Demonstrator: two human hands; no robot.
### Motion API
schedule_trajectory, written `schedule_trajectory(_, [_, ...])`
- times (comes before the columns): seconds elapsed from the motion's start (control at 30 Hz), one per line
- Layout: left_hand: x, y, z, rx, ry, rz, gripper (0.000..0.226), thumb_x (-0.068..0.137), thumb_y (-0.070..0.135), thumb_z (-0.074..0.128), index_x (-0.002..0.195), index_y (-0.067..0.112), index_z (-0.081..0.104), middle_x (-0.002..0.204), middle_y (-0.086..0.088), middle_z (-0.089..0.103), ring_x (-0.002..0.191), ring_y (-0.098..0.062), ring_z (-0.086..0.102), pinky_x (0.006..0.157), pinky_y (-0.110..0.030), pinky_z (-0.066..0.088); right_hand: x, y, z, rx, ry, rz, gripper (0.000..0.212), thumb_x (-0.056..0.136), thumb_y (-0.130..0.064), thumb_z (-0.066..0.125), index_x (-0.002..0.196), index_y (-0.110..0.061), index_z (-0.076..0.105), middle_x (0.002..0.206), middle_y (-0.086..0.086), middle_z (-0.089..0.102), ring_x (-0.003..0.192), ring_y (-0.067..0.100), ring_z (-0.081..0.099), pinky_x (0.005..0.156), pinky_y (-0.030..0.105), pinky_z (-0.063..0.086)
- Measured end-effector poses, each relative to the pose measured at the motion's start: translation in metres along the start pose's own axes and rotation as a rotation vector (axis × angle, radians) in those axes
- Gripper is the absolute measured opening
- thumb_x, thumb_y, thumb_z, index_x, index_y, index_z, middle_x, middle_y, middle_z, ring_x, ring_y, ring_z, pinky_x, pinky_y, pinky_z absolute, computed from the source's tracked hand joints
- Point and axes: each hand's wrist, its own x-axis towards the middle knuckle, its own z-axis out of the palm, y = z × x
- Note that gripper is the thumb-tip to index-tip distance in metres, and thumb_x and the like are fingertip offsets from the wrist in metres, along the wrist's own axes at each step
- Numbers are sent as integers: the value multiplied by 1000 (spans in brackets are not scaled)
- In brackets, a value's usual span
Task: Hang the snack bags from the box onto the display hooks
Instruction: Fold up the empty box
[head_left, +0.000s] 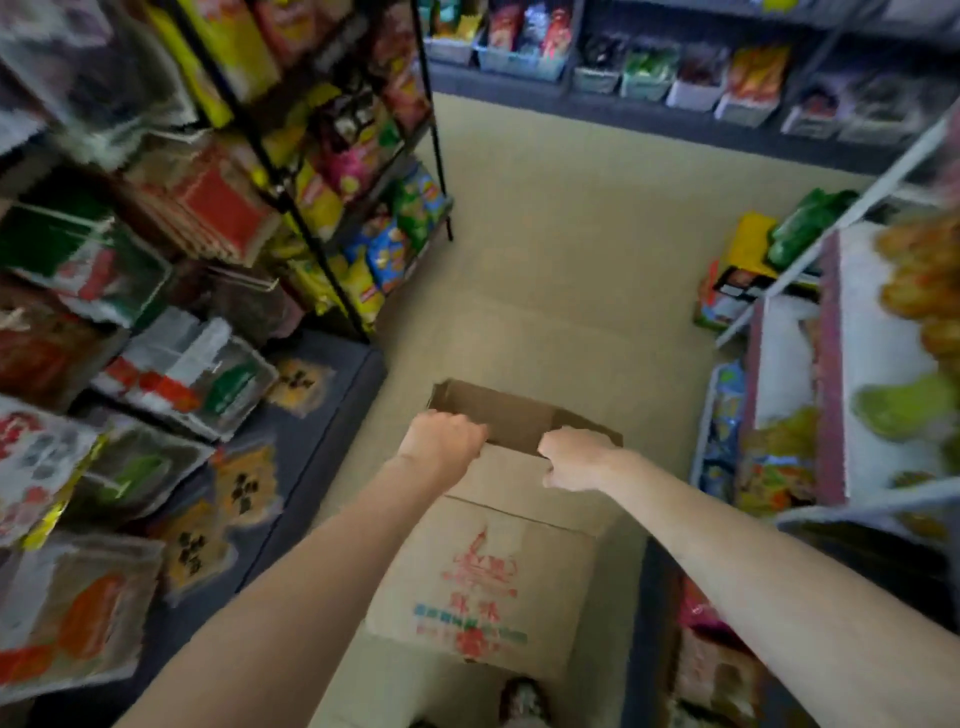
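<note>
A brown cardboard box (483, 571) with red and green print stands on the shop floor in front of me. My left hand (444, 441) is closed on the near top flap's edge at its left. My right hand (574, 460) is closed on the same edge at its right. Beyond my hands the far flap (514, 413) stands open. The inside of the box is hidden, so no bags in it show. Snack bags (171, 374) hang in rows on the display hooks at the left.
A black wire rack (332, 182) of chip bags stands at the back left. White shelving (841, 374) with packaged goods lines the right side. Bins of snacks (639, 78) fill the far wall shelf. The beige floor (561, 234) stretches beyond the box.
</note>
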Motion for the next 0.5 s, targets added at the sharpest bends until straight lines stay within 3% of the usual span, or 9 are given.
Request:
schedule_trajectory(0.07, [52,24,-27,27,5,72,37,98,14,42,134,20,42,124,-3,59,112,-24,59,83,-32,47,1,50,-16,-10,67,76,8,95,-11,46,90,-9,52,98,11,60,88,28,59,67,32,41])
schedule_trajectory(0.13, [100,45,-53,71,27,150,37,97,10,42,134,17,41,121,-4,60,108,-25,61,73,-29,44,7,96,-33,-18,137,163,18,95,-7,44,106,-6,57,111,13,62,101,31,60,72,34,41])
schedule_trajectory(0.2, [148,64,-77,118,93,217,36,97,5,38,131,14,40,118,-5,61,105,-26,62,68,-29,37,15,140,-53,-30,174,238,23,93,-1,42,109,-5,58,113,13,62,104,33,60,74,35,41])
schedule_trajectory(0.33, [254,89,-90,96,125,265,43,93,-2,41,134,10,37,119,-6,61,105,-27,62,76,-31,46,55,224,-85,-91,187,333,29,90,5,40,111,-6,56,114,12,61,105,31,59,80,37,44])
schedule_trajectory(0.5, [383,103,-79,104,104,311,47,91,-4,45,135,11,37,115,-5,62,104,-26,62,76,-32,50,134,302,-101,-120,186,417,38,88,7,44,120,-7,57,123,10,60,114,30,58,85,36,47])
